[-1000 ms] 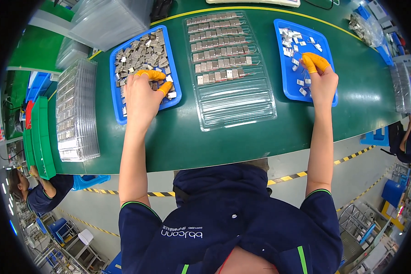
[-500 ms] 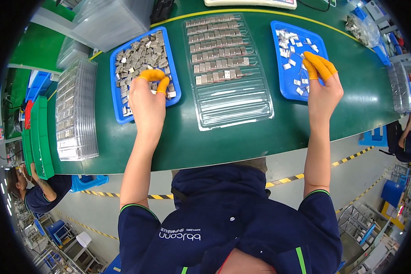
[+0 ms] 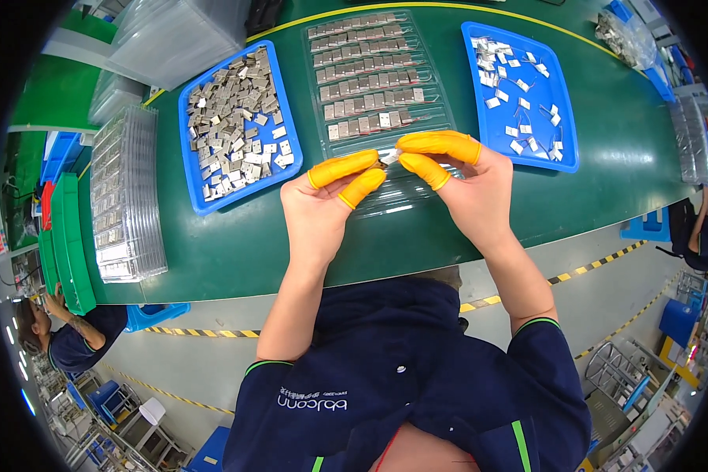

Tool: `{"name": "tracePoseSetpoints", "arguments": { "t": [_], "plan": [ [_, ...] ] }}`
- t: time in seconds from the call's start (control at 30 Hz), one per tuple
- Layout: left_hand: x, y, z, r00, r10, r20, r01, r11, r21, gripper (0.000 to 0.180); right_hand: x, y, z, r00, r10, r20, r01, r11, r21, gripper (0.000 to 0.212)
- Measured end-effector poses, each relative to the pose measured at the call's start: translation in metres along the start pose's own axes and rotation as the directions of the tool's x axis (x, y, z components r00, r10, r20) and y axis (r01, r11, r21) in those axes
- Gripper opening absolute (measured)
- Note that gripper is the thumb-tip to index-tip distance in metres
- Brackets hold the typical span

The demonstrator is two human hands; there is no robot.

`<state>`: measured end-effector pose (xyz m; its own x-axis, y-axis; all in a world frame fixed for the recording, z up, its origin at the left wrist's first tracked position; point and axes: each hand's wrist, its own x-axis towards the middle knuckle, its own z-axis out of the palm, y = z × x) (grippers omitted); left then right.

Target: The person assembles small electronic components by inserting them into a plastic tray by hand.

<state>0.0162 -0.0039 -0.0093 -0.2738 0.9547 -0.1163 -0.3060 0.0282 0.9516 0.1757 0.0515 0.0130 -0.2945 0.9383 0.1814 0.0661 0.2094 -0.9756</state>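
My left hand and my right hand, both in yellow finger cots, meet fingertip to fingertip over the lower part of a clear ridged plastic tray. Pinched in my left fingers is a small metal connector shell, mostly hidden. A small white connector piece shows at the fingertips of my right hand, touching or nearly touching the shell. Upper rows of the clear tray hold metal connectors with thin wires. To the left, a blue tray holds many loose metal shells; a right-hand blue tray holds white wired pieces.
Stacked clear trays stand at the left beside green bins. Large translucent boxes rise at the back left. More clear packaging lies far right. The green table's front edge runs before me; co-workers appear at both sides.
Both hands have left the blue trays and come together over the clear tray. The left now pinches a metal shell, the right a white piece. The whole view has shifted slightly.
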Motion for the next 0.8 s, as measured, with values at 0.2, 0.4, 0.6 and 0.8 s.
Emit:
{"name": "tracePoseSetpoints", "arguments": {
  "t": [0.2, 0.4, 0.6, 0.8],
  "plan": [
    [-0.001, 0.0, -0.001, 0.99, 0.139, 0.017, -0.139, 0.978, 0.152, 0.021, 0.003, 0.001, -0.004, 0.979, -0.186, 0.089, 0.2, 0.962, -0.188, 0.017],
    [-0.001, 0.0, 0.001, 0.938, 0.327, 0.115, -0.343, 0.825, 0.449, 0.021, 0.004, 0.003, -0.011, 0.986, -0.121, 0.113, 0.14, 0.975, -0.171, 0.018],
    [-0.001, 0.004, -0.005, 0.931, 0.239, 0.276, -0.319, 0.901, 0.295, 0.02, 0.01, 0.0, -0.02, 0.927, 0.239, 0.289, -0.274, 0.958, 0.089, 0.016],
    [-0.003, 0.002, -0.003, 0.896, 0.244, 0.372, -0.375, 0.863, 0.338, 0.018, 0.008, -0.006, -0.028, 0.884, 0.114, 0.453, -0.052, 0.988, -0.146, 0.017]
  ]
}}
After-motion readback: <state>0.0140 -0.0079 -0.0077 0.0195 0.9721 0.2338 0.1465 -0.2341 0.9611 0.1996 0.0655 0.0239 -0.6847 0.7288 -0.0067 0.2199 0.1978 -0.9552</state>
